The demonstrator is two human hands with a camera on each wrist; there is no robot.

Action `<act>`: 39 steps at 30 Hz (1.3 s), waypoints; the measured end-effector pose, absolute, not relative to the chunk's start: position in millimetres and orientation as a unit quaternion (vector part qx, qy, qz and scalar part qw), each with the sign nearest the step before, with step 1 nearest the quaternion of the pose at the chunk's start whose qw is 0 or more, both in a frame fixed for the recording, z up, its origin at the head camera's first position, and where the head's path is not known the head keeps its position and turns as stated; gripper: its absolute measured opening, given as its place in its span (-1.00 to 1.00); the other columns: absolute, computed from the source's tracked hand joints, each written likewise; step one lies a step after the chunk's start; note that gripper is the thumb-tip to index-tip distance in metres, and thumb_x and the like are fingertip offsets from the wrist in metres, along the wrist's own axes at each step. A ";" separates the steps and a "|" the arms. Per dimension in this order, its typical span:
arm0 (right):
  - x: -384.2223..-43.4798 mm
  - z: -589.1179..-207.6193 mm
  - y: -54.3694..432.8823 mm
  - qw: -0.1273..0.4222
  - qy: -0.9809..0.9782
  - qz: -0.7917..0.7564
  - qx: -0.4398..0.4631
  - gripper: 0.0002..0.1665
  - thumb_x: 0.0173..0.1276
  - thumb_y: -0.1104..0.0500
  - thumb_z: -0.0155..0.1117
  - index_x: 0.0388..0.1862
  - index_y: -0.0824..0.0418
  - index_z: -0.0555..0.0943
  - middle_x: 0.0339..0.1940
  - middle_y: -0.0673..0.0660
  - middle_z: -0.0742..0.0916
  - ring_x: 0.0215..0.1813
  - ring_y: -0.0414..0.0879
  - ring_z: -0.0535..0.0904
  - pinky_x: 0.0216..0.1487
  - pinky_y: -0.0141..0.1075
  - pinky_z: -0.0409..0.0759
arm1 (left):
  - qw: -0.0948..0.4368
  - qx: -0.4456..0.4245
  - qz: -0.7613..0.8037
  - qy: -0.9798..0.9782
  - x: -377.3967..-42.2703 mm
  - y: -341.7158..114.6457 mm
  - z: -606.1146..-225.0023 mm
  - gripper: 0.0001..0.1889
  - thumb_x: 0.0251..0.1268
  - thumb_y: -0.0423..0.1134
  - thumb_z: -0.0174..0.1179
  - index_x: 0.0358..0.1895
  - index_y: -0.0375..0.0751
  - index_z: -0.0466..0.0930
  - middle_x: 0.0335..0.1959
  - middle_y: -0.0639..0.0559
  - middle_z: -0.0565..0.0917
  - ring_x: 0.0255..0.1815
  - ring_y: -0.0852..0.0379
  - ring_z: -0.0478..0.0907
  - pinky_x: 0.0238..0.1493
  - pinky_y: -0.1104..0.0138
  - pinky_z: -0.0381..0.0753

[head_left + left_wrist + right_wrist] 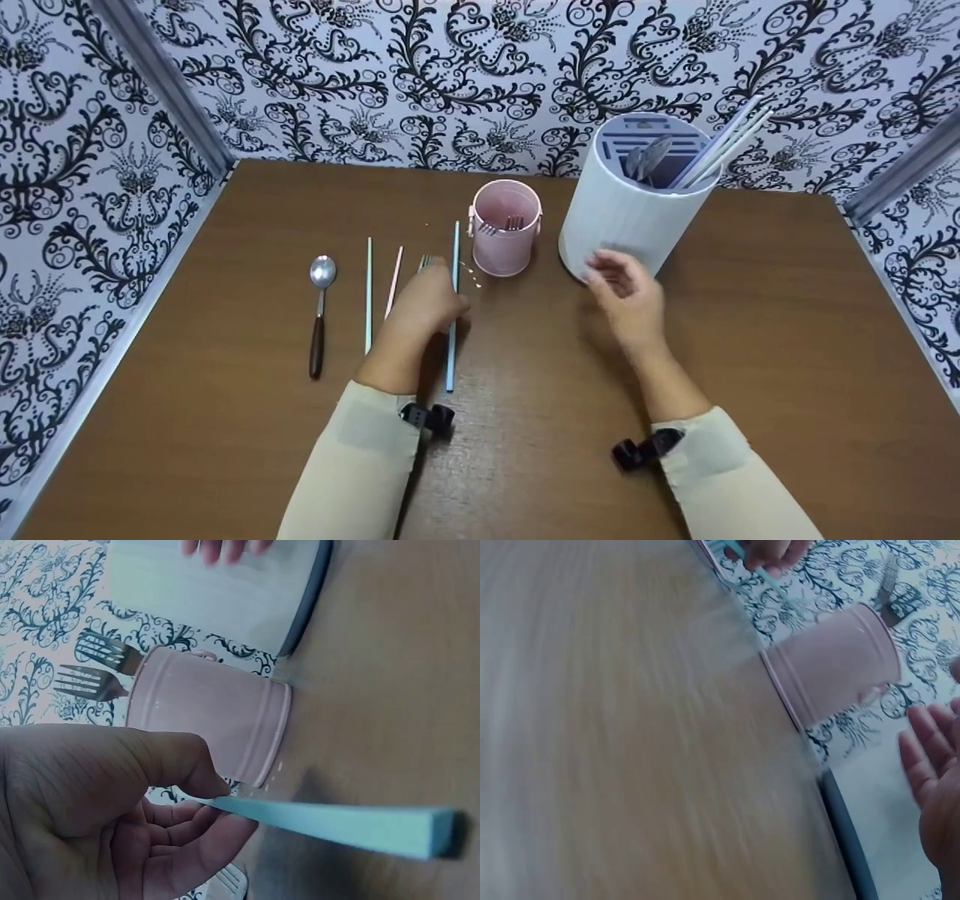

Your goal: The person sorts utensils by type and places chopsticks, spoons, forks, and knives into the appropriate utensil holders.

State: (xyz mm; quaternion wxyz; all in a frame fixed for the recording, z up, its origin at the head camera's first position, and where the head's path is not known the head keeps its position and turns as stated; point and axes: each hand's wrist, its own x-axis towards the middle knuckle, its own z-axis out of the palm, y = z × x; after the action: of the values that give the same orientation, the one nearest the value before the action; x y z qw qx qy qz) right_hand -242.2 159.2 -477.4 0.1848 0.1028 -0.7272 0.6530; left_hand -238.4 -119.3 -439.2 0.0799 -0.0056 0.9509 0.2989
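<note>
My left hand (427, 300) pinches a light blue chopstick (451, 367) between thumb and fingers; in the left wrist view the square end of the chopstick (360, 826) points away from the hand. Beneath that hand a fork (426, 261) shows only its tines. Just right of the chopstick stands a pink cup (504, 253) with two forks (514, 223) in it. My right hand (630, 300) holds nothing, its fingers loosely bent in front of a tall white utensil holder (622, 217).
A spoon (318, 330) with a dark handle lies at the left, beside a pale green chopstick (368, 292) and a pink chopstick (394, 277). Spoons (651, 159) and several chopsticks (727, 146) stand in the white holder. A patterned wall (480, 82) closes the table's back.
</note>
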 end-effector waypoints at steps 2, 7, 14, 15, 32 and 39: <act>-242.1 -476.0 169.1 0.247 -0.704 0.658 0.105 -0.74 0.34 0.43 0.37 -0.03 0.56 0.66 -0.23 0.10 0.80 -0.21 -0.22 0.73 -0.14 -0.46 0.71 | 0.075 -0.010 0.312 0.947 -237.7 -118.8 -436.8 -0.49 0.13 -0.32 0.27 0.14 -0.50 0.41 -0.13 -0.32 0.71 -0.27 -0.17 0.68 -0.21 0.13 0.71; -251.5 -474.9 190.2 0.378 -0.611 0.691 0.079 -0.85 0.25 0.46 0.37 -0.19 0.50 0.67 -0.37 0.09 0.73 -0.37 -0.15 0.68 -0.29 -0.45 0.68 | 0.060 -0.013 0.334 0.941 -238.1 -117.5 -433.8 -0.49 0.18 -0.28 0.26 0.15 -0.49 0.38 -0.02 -0.35 0.68 -0.03 -0.21 0.63 0.12 0.04 0.66; -268.9 -489.8 209.2 0.388 -0.587 0.711 0.016 -0.33 0.09 0.32 0.50 0.22 0.34 0.51 0.09 0.19 0.59 0.09 -0.03 0.56 0.13 -0.33 0.56 | 0.033 -0.026 0.366 0.930 -239.8 -113.8 -428.3 -0.55 0.23 -0.30 0.27 0.10 -0.42 0.36 -0.19 -0.22 0.66 -0.20 -0.11 0.57 -0.05 0.04 0.66; -270.4 -492.7 211.5 0.375 -0.597 0.710 0.013 -0.19 0.07 0.30 0.52 0.33 0.34 0.45 0.21 0.21 0.55 0.22 0.00 0.52 0.27 -0.30 0.53 | 0.031 -0.028 0.372 0.927 -239.9 -113.0 -427.3 -0.57 0.24 -0.30 0.27 0.09 -0.40 0.36 -0.23 -0.18 0.64 -0.24 -0.09 0.56 -0.10 0.06 0.65; -281.6 -503.9 227.6 0.202 -0.654 0.728 0.027 0.18 0.16 0.38 0.51 0.70 0.12 0.13 0.70 0.14 0.29 0.68 0.06 0.17 0.71 -0.07 0.11 | -0.076 -0.023 0.471 0.878 -225.6 -89.4 -398.9 -0.69 0.19 -0.39 0.17 0.00 -0.26 0.38 -0.27 0.01 0.53 -0.23 0.01 0.52 -0.17 0.19 0.55; -281.5 -503.1 225.7 0.196 -0.666 0.720 0.020 0.18 0.17 0.32 0.55 0.70 0.10 0.15 0.69 0.13 0.29 0.67 0.04 0.18 0.71 -0.07 0.10 | -0.121 -0.002 0.490 0.863 -214.0 -73.6 -383.8 -0.69 0.19 -0.39 0.18 0.01 -0.23 0.39 -0.24 -0.02 0.59 -0.20 0.04 0.55 -0.15 0.23 0.59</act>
State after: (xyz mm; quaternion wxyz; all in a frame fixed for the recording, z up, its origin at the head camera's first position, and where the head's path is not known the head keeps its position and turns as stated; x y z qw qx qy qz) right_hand -281.5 225.7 -503.1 0.1958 0.0199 -0.6657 0.7198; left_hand -214.0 -73.6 -383.8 -0.1205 -0.0017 0.8634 0.4898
